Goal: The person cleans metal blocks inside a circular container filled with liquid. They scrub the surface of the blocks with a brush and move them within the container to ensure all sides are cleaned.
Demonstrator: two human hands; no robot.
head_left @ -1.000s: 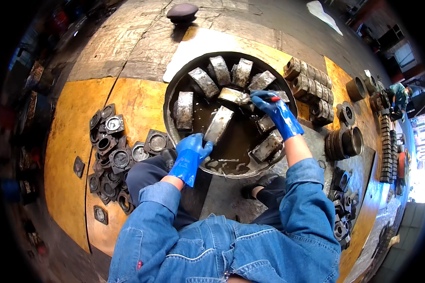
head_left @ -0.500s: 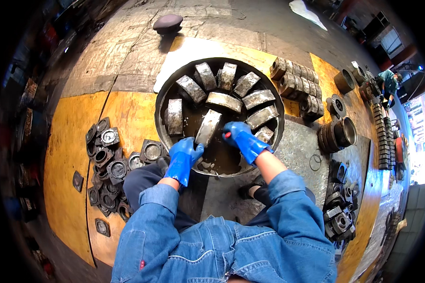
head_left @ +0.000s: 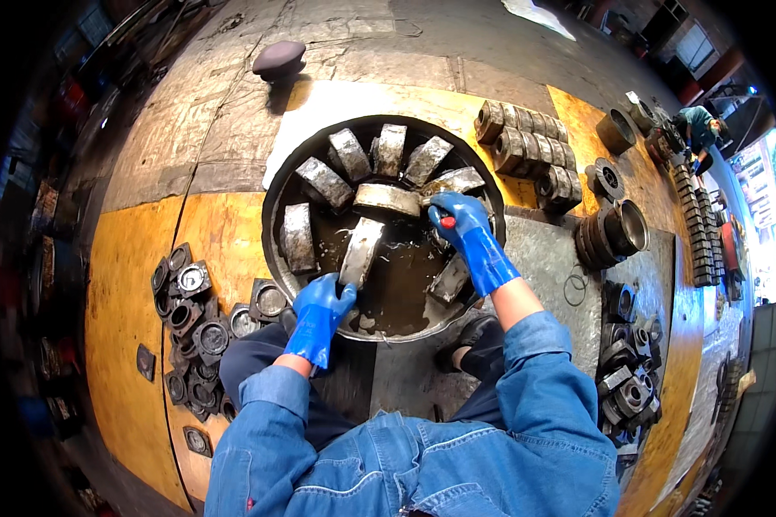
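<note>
My right grip (head_left: pixel 462 215), closed round a red-ended tool (head_left: pixel 447 222), has shifted to the basin's (head_left: pixel 386 337) right side, apparently working there; my left grip (head_left: pixel 322 300) pinches a block (head_left: pixel 361 250).

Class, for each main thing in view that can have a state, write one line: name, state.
Left hand: gloved, at the near end of the central block; grip unclear
Right hand: gloved, closed around a red thing
Central block: in the basin, surface patchy
Basin: open, holding dark liquid
Left-side flat parts: heaped
Right-side blocks: lined up in rows
</note>
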